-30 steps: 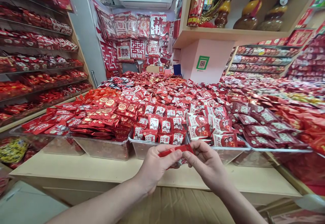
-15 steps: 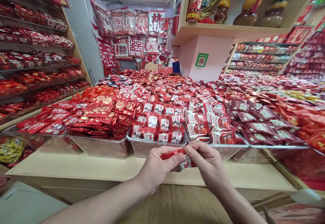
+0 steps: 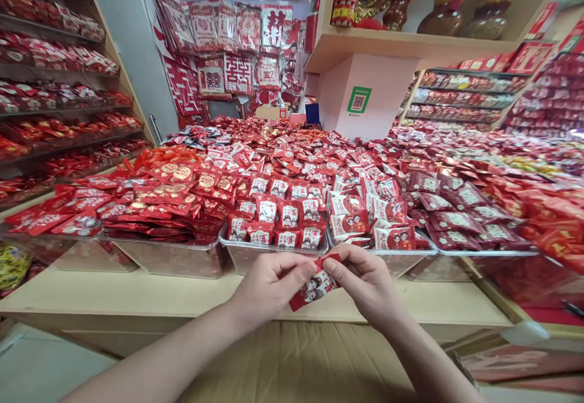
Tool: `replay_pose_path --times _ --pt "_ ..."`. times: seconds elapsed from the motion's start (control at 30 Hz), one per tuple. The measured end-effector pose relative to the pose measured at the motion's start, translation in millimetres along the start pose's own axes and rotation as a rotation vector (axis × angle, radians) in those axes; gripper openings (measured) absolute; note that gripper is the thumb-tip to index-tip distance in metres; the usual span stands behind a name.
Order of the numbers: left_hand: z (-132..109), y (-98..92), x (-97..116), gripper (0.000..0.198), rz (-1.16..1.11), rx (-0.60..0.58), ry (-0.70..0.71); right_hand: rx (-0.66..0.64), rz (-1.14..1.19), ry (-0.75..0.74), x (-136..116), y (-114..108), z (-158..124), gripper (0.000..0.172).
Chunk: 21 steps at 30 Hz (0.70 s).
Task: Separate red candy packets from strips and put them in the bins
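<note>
A small red and white candy packet with printed cartoon figures is held between both hands, over the front edge of the counter. My left hand pinches its upper left part between thumb and fingers. My right hand grips the upper right part, thumb on the printed face. The packet hangs tilted, its lower left corner pointing down. Just beyond the hands stands a clear plastic bin of similar red and white packets. Whether the packet is torn cannot be made out.
More clear bins hold red packets on the left, and white-and-red packets and maroon packets on the right. They line the pale wooden counter. Stocked shelves rise at left. A wooden shelf with gourds overhangs the right.
The packet has turned in my fingers, showing more of its printed face, with its lower left corner now hanging down. The view has shifted slightly; both hands keep hold.
</note>
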<state>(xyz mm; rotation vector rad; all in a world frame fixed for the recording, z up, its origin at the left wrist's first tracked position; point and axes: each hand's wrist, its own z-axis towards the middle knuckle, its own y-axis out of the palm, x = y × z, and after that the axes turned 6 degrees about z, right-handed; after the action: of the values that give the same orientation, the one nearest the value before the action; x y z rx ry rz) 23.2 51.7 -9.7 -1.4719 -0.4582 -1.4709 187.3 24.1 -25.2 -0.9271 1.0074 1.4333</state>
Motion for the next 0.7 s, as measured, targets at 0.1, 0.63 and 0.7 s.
replay_pose_path --times 0.1,0.63,0.7 --pt "-0.7 -8.4 2.7 0.025 0.135 0.105 0.034 -0.056 -0.050 -0.009 -1.5 2.2 -0.5 0.015" --pt "92.0 -67.7 19.6 0.038 1.260 -0.061 0.279 -0.058 0.087 0.228 7.2 9.3 -3.9 0.017" --pt "94.9 -66.6 17.0 0.041 1.274 -0.096 0.275 -0.086 0.082 0.245 4.9 8.0 -3.9 0.018"
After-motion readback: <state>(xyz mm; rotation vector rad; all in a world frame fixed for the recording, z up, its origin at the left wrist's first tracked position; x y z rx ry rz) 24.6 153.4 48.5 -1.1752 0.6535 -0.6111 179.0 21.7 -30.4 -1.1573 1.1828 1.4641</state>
